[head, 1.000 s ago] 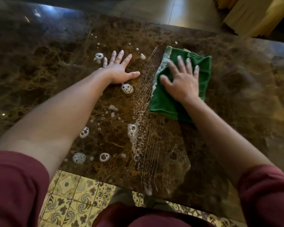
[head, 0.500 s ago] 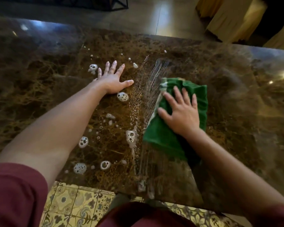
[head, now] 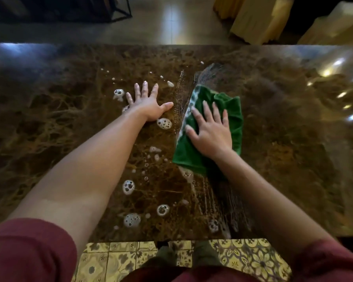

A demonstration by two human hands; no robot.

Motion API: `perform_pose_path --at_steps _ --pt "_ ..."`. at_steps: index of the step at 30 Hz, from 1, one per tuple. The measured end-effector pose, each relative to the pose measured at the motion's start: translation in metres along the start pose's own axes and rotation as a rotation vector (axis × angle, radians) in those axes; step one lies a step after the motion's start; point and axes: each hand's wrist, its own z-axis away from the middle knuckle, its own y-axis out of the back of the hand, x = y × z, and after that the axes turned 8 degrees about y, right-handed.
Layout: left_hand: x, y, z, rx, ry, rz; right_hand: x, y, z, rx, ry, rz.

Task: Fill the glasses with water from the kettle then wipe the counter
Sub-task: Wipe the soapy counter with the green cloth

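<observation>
Your counter point(head: 59, 123) is dark brown marble veined in gold-tan, dotted with white foam patches point(head: 164, 123). The cloth point(head: 235, 110) you wipe with is solid deep green; your sleeves point(head: 29, 253) are maroon. The floor tiles point(head: 253, 259) below carry cream-yellow floral patterns.

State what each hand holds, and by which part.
Nothing is gripped. The right hand presses flat, fingers spread, on the middle of the green cloth. The left hand rests flat on the bare counter.

Glossy brown marble-like counter point(head: 69, 119), wet and foamy; green cloth point(head: 230, 110) seemingly soft terry.
</observation>
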Motion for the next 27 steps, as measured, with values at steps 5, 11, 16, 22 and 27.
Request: perform_pose_path --at_steps 5,11,16,22,27 --pt "-0.003 -0.001 0.008 0.012 -0.036 -0.008 0.054 -0.008 0.107 0.012 -0.111 0.078" --pt "-0.001 -0.003 0.004 0.037 -0.057 -0.03 0.072 -0.012 0.175 0.049 -0.338 0.068" --pt "-0.002 -0.011 -0.006 0.073 -0.074 -0.054 -0.015 -0.036 0.197 0.048 -0.323 0.088" --pt "-0.002 -0.012 -0.005 0.078 -0.073 -0.056 -0.043 -0.026 0.081 0.067 -0.285 0.024" --pt "0.001 -0.003 0.01 0.036 -0.043 -0.037 0.031 0.002 -0.001 0.082 -0.544 -0.076"
